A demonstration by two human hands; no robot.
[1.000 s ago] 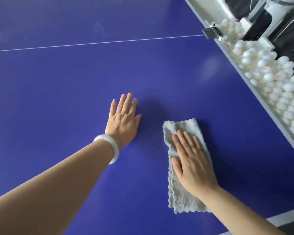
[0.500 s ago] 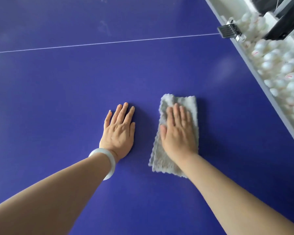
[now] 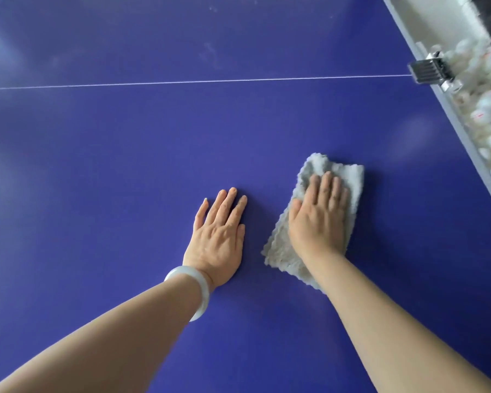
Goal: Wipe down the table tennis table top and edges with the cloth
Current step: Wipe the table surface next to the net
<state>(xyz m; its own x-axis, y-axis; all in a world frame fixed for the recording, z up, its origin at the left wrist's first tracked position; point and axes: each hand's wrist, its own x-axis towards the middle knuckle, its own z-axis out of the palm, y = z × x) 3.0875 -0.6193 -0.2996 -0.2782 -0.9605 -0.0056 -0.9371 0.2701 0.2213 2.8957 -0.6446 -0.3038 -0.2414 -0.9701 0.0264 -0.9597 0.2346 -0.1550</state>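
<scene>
- While both arms reach forward in the head view, the right hand (image 3: 318, 219) lies palm-down on a grey fluffy cloth (image 3: 349, 182), its fingers (image 3: 328, 184) straight and held close together, pressing flat rather than gripping.
- That cloth is folded into a long strip and rests on the blue table tennis table top (image 3: 125, 165), right of centre, with its far end slightly bunched just past the fingertips and its near end sticking out beside the wrist.
- Just left of the cloth and apart from it, the left hand (image 3: 219, 234) lies flat on the bare surface, fingers extended and only slightly spread, holding nothing.
- On the left wrist sits a pale white bangle (image 3: 194, 290).
- Beyond both hands, 1 thin white line (image 3: 210, 80) crosses the table top from left to right.
- At the right, the table's pale grey edge (image 3: 462, 129) runs diagonally, well apart from the cloth.
- Where the line meets that edge, a metal clamp (image 3: 428, 70) grips it.
- Past the edge lies a heap of white table tennis balls (image 3: 488, 114), blurred, some with red marks.
</scene>
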